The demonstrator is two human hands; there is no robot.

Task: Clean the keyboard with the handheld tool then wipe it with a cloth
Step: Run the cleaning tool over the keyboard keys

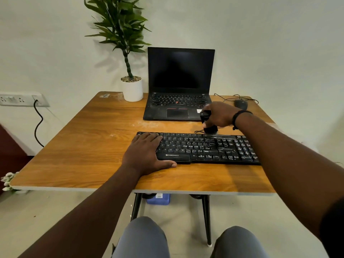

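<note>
The black keyboard (204,148), streaked with white dust, lies flat on the wooden table (83,146); it looks light and stiff and apt to slide, so the left hand (147,151) rests spread on its left end, fingers straight, thumb along the front edge. The right hand (219,114) curls round a small black handheld tool (209,123) at the far edge. Just beyond the right hand sit a laptop (179,84), mouse (240,104) and loose cable (199,131), which could snag; no cloth is visible.

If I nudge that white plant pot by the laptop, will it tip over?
Probably tippy: the plant rises tall above its small white pot. The pebble fill suggests some steadying weight. The smooth pot may slide on the table.
</note>
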